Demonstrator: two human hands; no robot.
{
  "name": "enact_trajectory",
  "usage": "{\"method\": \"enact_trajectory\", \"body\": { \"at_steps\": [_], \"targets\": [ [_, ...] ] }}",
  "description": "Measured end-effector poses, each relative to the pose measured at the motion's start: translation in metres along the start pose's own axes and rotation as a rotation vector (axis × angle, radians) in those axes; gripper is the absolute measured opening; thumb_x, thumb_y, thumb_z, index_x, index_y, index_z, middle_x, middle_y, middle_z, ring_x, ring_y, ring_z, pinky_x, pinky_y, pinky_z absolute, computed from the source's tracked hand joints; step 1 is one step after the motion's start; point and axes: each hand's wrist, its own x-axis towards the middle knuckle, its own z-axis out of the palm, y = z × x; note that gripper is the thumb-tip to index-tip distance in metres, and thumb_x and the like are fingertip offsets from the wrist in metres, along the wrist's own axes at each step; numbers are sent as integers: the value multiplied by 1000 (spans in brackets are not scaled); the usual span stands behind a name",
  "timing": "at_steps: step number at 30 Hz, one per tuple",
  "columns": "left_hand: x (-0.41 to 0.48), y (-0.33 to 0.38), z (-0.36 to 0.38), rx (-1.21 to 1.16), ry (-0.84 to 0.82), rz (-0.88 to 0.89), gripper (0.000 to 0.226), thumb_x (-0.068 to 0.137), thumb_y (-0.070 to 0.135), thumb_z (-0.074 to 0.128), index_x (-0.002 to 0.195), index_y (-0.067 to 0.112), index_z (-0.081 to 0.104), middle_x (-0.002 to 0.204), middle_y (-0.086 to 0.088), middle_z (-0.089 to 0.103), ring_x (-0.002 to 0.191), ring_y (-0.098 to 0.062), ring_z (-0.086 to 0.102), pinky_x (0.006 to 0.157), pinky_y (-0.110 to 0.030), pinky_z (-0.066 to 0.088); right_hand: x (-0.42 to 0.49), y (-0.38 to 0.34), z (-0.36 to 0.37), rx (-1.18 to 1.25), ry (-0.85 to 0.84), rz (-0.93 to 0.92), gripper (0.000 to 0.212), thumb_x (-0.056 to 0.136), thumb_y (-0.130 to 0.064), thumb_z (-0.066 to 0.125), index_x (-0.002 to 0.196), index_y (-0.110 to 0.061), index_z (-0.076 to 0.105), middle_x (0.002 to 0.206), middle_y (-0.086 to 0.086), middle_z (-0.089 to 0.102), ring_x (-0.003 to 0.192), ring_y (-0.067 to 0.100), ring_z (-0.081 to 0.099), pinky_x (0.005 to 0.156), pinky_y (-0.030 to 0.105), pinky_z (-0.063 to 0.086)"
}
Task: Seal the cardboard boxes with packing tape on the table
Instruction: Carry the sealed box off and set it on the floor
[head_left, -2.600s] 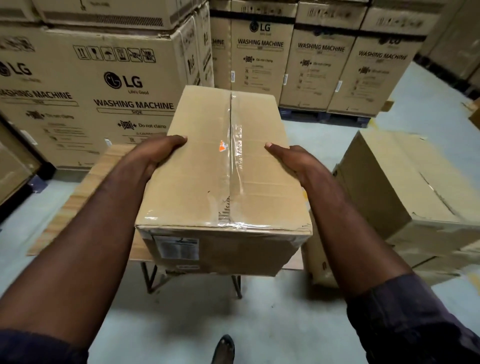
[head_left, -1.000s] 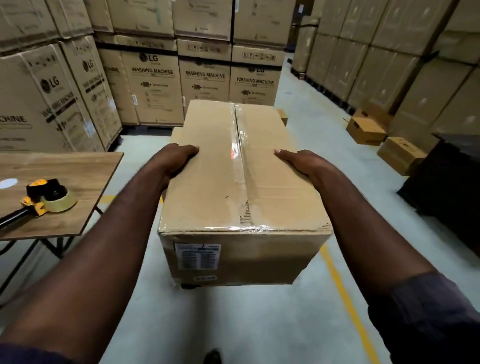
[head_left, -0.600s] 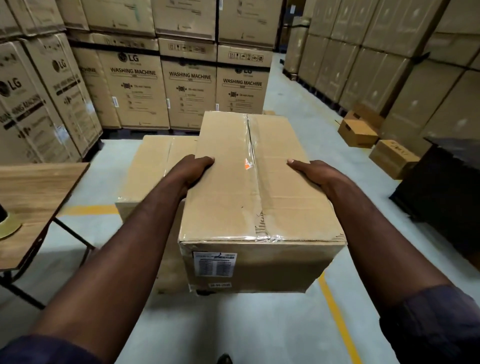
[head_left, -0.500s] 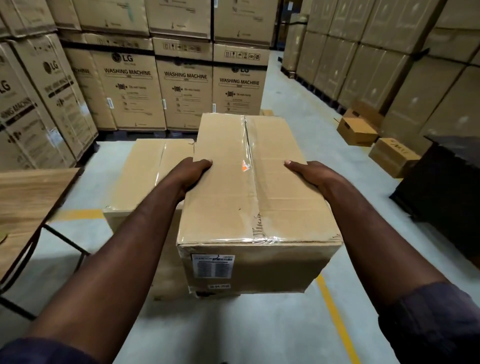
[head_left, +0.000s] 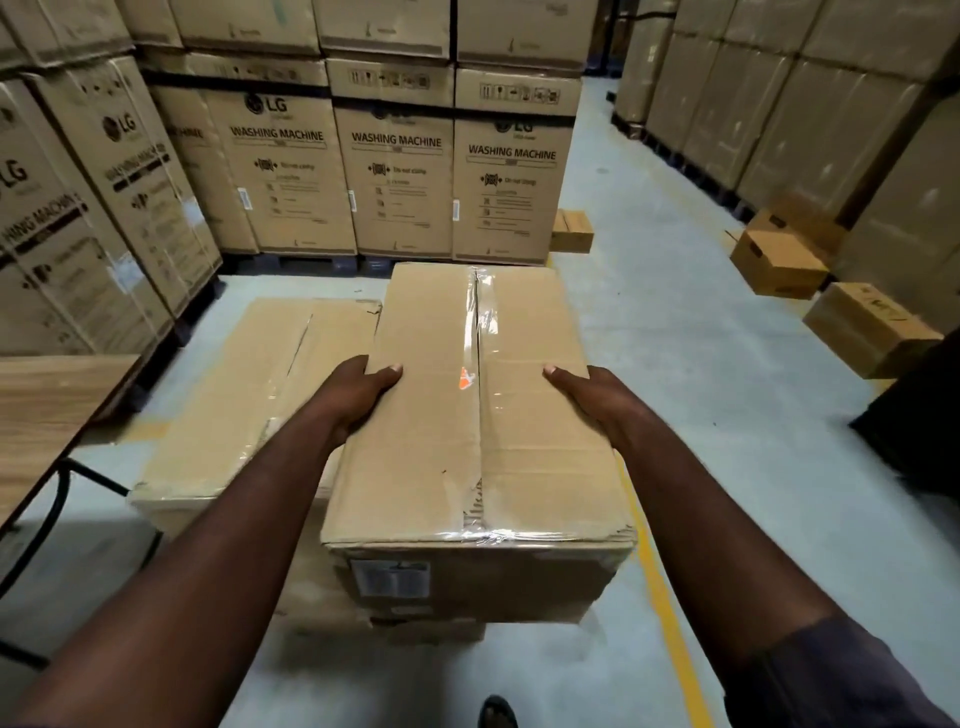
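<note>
Left grip (head_left: 358, 397), right grip (head_left: 595, 400) clasp taped box (head_left: 431, 467); floor box (head_left: 234, 410) alongside.

A warehouse. Beyond the grip on the taped brown cardboard box (head_left: 519, 441), tall brown cartons printed "LG WASHING MACHINE" (head_left: 397, 171) stand stacked in rows on dark pallets (head_left: 332, 264). More plain stacked cartons (head_left: 779, 119) line the aisle to the right of the grip. Beneath it lies a grey concrete floor (head_left: 727, 441) with a yellow painted line (head_left: 660, 587), and small loose brown boxes (head_left: 779, 262) sit on it further right.
</note>
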Motion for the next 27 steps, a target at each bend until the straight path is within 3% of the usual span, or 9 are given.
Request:
{"method": "enact_trajectory", "body": {
  "at_steps": [1,6,11,21,27],
  "targets": [
    [14,-4,1,-8,27,-15,24,101,23,61,117,6,65,103,-11,75,78,-18,72,62,-27,57,17,3,2,10,-4,0,31,91,-41,73,109,-17,67,92,-1,75,81,17,73,61,26,55],
    [68,-13,1,-16,111,-57,21,98,19,64,115,6,67,106,-14,75,84,-23,72,70,-32,58,91,17,16,27,-33,-8,51,82,-49,77,117,-13,69,102,3,77,89,21,76,81,40,62],
    [111,-20,2,17,193,-47,19,94,16,69,112,8,69,105,-12,75,94,-27,72,78,-35,59,147,26,29,53,-46,-18,53,77,-52,77,115,-15,71,104,2,77,92,22,75,88,47,60],
    [161,-52,-16,168,278,-55,17,84,22,80,100,17,75,96,1,78,95,-24,73,90,-47,58,197,59,65,96,-45,-11,42,89,-35,77,122,-12,66,111,3,75,97,19,73,87,37,59],
    [165,-65,-11,234,311,-52,14,86,20,79,94,29,71,94,13,73,92,-14,70,92,-38,55,200,79,76,91,-43,3,41,90,-35,76,123,-13,67,111,-1,75,99,13,72,78,26,56]
  ]
}}
